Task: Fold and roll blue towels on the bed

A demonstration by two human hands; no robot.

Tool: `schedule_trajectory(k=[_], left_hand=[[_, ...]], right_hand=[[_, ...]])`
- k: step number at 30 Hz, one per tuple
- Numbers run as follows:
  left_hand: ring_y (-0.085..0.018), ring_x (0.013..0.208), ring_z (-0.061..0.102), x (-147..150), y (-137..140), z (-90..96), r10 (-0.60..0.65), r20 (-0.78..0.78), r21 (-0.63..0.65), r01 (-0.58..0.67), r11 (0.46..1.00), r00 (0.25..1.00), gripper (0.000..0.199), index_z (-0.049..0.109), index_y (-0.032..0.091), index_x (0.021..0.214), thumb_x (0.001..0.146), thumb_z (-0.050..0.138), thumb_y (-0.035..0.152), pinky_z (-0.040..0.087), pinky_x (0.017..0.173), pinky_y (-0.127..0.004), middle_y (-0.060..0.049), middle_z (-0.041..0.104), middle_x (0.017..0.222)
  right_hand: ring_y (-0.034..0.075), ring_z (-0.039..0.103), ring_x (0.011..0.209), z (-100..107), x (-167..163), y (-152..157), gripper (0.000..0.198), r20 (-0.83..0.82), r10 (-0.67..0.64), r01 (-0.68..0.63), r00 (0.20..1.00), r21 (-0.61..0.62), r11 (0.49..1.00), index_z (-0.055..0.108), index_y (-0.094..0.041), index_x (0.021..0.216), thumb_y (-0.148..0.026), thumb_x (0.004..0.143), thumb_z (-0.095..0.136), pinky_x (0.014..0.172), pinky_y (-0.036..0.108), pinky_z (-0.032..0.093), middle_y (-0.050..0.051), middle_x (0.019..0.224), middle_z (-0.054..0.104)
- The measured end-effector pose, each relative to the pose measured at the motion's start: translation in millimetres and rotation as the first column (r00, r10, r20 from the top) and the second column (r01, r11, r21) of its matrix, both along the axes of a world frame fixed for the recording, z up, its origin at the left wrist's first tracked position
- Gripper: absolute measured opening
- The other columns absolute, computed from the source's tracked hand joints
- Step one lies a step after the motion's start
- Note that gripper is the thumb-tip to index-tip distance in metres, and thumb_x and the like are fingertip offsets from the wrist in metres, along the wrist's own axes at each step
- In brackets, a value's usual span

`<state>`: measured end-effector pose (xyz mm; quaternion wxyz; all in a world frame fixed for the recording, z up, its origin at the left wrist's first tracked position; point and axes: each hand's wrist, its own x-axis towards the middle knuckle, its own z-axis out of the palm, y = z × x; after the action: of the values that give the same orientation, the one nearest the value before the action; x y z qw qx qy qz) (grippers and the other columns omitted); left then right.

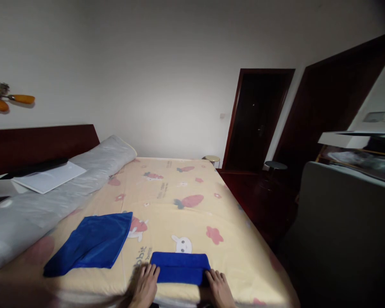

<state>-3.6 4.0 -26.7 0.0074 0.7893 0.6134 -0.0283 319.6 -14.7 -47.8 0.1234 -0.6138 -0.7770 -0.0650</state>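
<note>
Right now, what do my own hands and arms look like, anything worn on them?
Your left hand and right hand are bare: no gloves, and I can make out no rings. What shows of your wrists has no visible sleeve, watch or bracelet; the rest lies outside the picture.

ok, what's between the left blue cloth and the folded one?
Head view: patterned sheet with printed lettering, plus the left hand at the left edge of the folded cloth.
</note>
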Motion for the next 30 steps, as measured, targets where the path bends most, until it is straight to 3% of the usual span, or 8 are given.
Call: schedule_trajectory(k=[8, 17, 30], left_hand=[[-0.023, 0.134, 0.038, 0.4, -1.5, 3.4, 0.008, 0.034, -0.019, -0.007, 1.0, 0.999, 0.061, 0.044, 0.019, 0.136, 0.077, 0.031, 0.008, 0.025, 0.115, -0.045, -0.008, 0.05, 0.142], [-0.022, 0.135, 0.038, -1.3, 0.3, -0.8, 0.008, 0.017, -0.021, -0.008, 1.0, 1.0, 0.06, 0.044, 0.021, 0.136, 0.079, 0.03, 0.009, 0.025, 0.115, -0.044, -0.007, 0.049, 0.143], [-0.02, 0.13, 0.044, -6.6, 8.8, -26.8, 0.024, -0.046, 0.059, -0.021, 0.998, 0.999, 0.073, 0.045, 0.026, 0.135, 0.074, 0.021, -0.007, 0.033, 0.111, -0.046, -0.004, 0.053, 0.14]], right_hand=[[0.022, 0.063, 0.098, -7.7, 1.1, 1.5, 0.057, 0.0, -0.001, 0.001, 1.0, 0.015, 1.0, 0.061, -0.02, 0.115, 0.001, 0.067, 0.041, 0.09, 0.034, 0.04, 0.007, 0.115, 0.07], [0.024, 0.061, 0.107, 5.7, -2.1, -0.6, 0.062, -0.019, -0.033, 0.031, 0.999, -0.129, 0.991, 0.058, -0.018, 0.121, 0.002, 0.067, 0.038, 0.095, 0.037, 0.043, 0.009, 0.123, 0.066], [0.024, 0.06, 0.109, 15.2, -1.2, -1.0, 0.062, -0.062, -0.056, 0.041, 0.997, -0.211, 0.977, 0.053, -0.02, 0.127, 0.002, 0.073, 0.032, 0.097, 0.039, 0.042, 0.009, 0.127, 0.063]])
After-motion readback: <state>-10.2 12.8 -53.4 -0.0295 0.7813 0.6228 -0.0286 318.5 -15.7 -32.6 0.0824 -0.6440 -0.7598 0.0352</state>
